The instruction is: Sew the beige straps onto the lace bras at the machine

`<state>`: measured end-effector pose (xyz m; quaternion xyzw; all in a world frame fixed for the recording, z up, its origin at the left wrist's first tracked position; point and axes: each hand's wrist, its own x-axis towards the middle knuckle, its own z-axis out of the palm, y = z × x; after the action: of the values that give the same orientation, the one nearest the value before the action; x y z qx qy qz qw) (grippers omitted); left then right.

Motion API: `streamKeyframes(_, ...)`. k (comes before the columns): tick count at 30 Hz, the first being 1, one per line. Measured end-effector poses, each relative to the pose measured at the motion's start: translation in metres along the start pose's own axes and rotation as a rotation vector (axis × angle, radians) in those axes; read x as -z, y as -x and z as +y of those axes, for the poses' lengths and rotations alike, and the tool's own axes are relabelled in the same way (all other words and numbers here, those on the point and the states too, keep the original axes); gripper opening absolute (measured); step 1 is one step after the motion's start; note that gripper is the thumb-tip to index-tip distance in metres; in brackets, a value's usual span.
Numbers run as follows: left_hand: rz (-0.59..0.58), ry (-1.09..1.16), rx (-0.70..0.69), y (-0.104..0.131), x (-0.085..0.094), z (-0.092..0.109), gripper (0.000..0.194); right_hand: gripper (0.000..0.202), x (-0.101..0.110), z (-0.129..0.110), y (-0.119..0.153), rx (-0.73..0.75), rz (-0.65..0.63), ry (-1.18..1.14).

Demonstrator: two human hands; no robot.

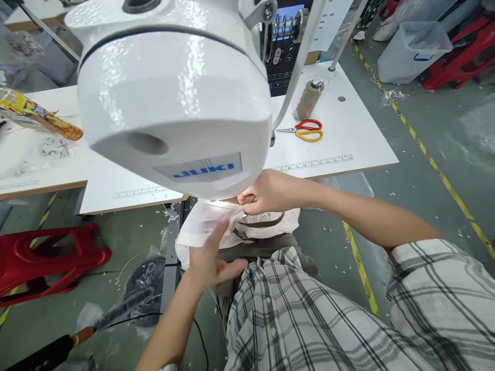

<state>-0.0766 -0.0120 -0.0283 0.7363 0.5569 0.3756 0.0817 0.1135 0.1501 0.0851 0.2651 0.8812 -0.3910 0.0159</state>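
In the head view, you are spreading your left hand (204,257) wide, its fingers reaching onto the pale fabric (207,219) and its thumb standing apart. Your right hand (266,191) is curling closed at the fabric; you cannot tell what it is pinching. The fabric is lying over your lap, just below the white JUKI machine head (174,93). On the white table (356,131), red-and-yellow scissors (308,131) are resting near a brown thread spool (308,101), right of the machine head.
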Motion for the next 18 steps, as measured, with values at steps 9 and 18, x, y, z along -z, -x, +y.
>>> streamKeyframes(9, -0.03, -0.364, -0.407, -0.034, 0.007, -0.016, 0.071, 0.039, -0.008, 0.005, -0.001, 0.078, 0.06, 0.037)
streamKeyframes(18, -0.173, -0.332, -0.296, -0.037, 0.013, -0.006, 0.063, 0.019, -0.012, 0.017, 0.003, 0.126, 0.085, 0.004)
